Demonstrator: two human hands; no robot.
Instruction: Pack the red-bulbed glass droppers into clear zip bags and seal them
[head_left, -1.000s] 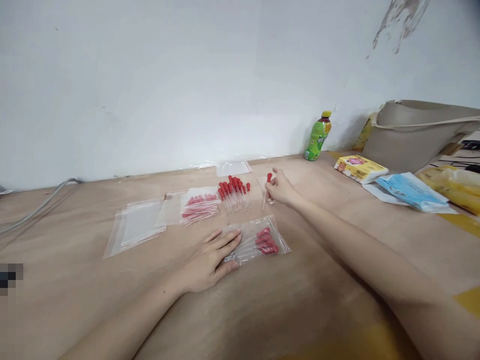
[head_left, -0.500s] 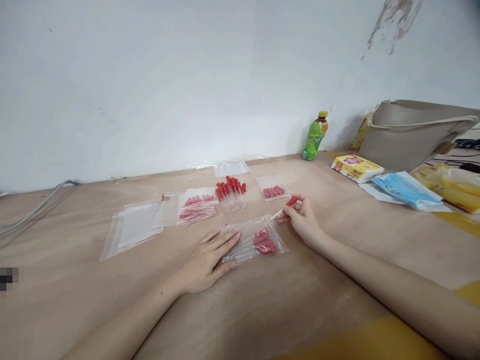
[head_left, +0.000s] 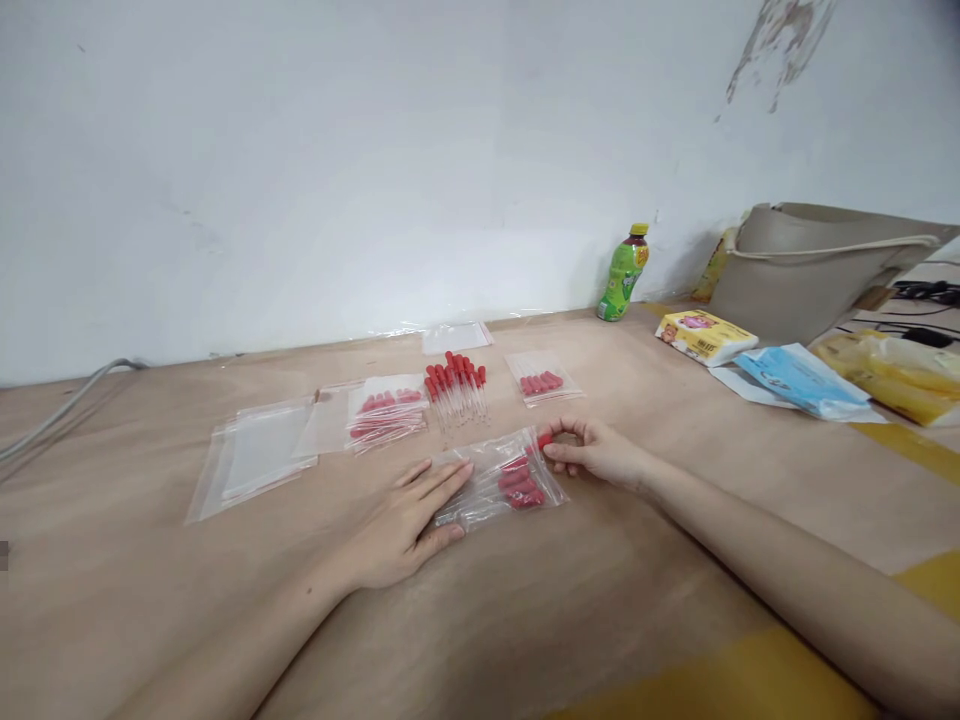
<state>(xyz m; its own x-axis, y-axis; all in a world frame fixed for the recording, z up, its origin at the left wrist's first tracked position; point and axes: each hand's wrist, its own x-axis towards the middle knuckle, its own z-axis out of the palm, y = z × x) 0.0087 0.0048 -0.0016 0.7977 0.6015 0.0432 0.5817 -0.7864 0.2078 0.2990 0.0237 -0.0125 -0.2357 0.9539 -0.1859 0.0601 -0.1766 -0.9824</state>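
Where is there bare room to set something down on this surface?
Bare: the near side of the clear bag under the left hand; between the right hand and the blue packet; between the grey cable and the flat bags. Crowded: the middle, where the stack of filled bags and loose droppers sit close beyond the hands.

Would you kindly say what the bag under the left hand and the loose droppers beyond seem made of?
Bag: probably glossy plastic film, being transparent and creased. Droppers: smooth, bulbous red ends suggest rubber or plastic; transparent stems, glass or plastic.
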